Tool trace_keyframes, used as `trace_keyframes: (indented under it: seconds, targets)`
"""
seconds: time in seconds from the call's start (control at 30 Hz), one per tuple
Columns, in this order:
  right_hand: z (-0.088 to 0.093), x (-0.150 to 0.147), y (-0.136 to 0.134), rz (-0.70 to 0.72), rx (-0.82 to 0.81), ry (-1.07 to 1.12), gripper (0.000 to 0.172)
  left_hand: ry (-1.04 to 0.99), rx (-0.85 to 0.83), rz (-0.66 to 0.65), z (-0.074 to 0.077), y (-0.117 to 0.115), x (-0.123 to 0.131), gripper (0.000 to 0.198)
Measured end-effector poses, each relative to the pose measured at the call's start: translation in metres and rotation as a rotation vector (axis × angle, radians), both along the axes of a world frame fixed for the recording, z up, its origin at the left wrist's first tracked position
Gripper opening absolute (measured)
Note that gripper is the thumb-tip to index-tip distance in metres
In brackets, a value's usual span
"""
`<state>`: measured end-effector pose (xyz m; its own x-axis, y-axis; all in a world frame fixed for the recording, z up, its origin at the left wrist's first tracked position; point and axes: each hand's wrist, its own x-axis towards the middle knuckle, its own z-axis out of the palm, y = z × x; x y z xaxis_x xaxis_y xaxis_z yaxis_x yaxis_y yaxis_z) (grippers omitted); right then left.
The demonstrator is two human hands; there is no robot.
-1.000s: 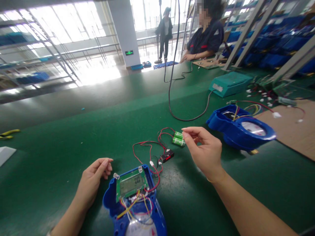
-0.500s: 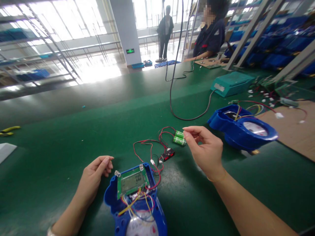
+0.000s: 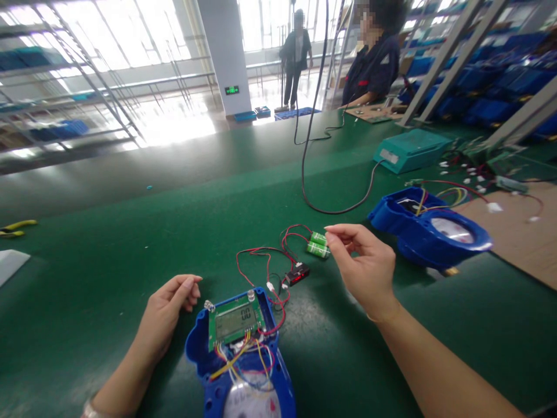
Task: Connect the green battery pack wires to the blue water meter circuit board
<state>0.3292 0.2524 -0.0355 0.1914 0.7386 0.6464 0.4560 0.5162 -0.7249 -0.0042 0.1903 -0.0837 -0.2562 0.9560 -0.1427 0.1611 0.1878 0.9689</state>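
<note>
My right hand (image 3: 363, 264) has thumb and forefinger pinched at the right end of a green battery pack (image 3: 317, 248), two cells side by side. Red and black wires run from the pack to a small black meter (image 3: 297, 273) with red lit digits. Below the meter, more wires lead into an open blue water meter (image 3: 285, 377). Inside its housing, a green circuit board (image 3: 212, 328) carries an LCD (image 3: 235, 321) reading about 0.0. To the left of the housing, my left hand (image 3: 174, 299) rests on the table, fingers curled together, nothing visible in them.
A second blue water meter (image 3: 435, 229) with loose wires lies at right beside a cardboard sheet (image 3: 531, 232). Behind it sits a teal box (image 3: 411, 150) with a black cable (image 3: 304, 174). Yellow-handled pliers (image 3: 17, 228) lie far left. Two people are in the background.
My hands and the things on the table hold their places; the view has shifted very slightly. The standing person in the background has moved an arm outward.
</note>
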Motion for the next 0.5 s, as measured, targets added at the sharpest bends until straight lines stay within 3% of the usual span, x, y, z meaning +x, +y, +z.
trace_keyframes:
  seconds: [0.5]
  targets:
    - [0.0007, -0.0004, -0.0007, -0.004, -0.017, -0.013, 0.006, -0.009, 0.007, -0.019, -0.0018, 0.0003, -0.0017, 0.042]
